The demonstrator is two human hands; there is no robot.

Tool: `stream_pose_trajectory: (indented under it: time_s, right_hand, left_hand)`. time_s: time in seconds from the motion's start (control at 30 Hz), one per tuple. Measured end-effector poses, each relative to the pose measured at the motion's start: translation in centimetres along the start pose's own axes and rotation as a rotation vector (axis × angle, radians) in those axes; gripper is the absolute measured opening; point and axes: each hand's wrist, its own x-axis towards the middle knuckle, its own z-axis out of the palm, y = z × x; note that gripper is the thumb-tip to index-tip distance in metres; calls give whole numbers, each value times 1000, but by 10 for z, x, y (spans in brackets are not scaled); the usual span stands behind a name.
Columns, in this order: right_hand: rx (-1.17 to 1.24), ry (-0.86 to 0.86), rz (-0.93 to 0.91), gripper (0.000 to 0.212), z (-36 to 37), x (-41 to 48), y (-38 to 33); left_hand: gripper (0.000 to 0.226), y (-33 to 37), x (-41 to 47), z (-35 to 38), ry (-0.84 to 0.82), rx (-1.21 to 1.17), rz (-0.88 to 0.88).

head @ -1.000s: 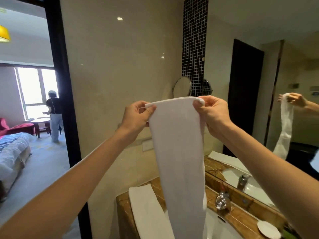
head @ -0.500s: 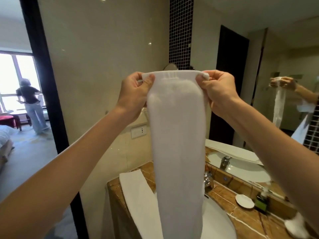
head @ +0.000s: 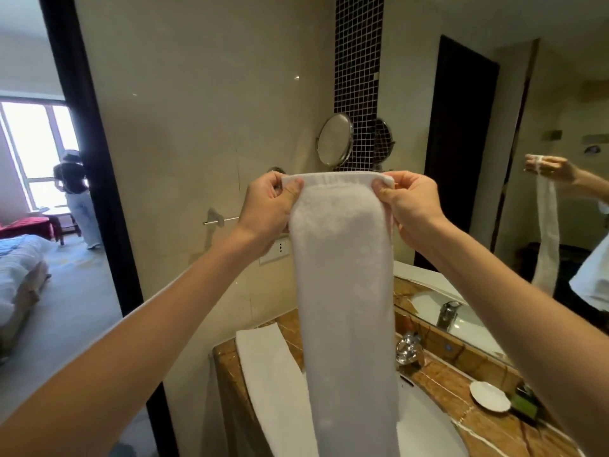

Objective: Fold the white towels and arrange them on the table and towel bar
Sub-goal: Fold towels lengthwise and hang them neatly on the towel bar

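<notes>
- The left hand (head: 270, 206) pinches one top corner of the white towel (head: 346, 291), thumb pressed to the front.
- The right hand (head: 410, 206) clamps the other top corner the same way.
- The towel hangs as a long, narrow folded strip, held up in front of the wall, over the basin (head: 425, 427).
- A second folded towel (head: 273, 374) lies on the brown counter (head: 461, 387).
- A towel bar (head: 220, 221) is on the wall, left of the hands.

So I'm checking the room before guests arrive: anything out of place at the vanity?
One thing: the folded towel on the countertop droops over the sink rim. The hanging towel looks straight between the left hand and right hand.
</notes>
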Motion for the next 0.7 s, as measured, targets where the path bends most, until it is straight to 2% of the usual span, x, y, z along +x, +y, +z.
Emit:
stream_pose_trajectory:
  time_s: [0.27,0.4,0.7]
  right_hand:
    - [-27,-63,72,14,22,26,81]
    - [-56,-92,110,6,38,40,116]
    - [-103,-137,152,7,87,71,176]
  left_hand:
    - [16,-71,4,-17,21,127,-103]
    - [17,-98,7,-24,56,185,-130]
    - [20,-152,28,-57,119,213,-210]
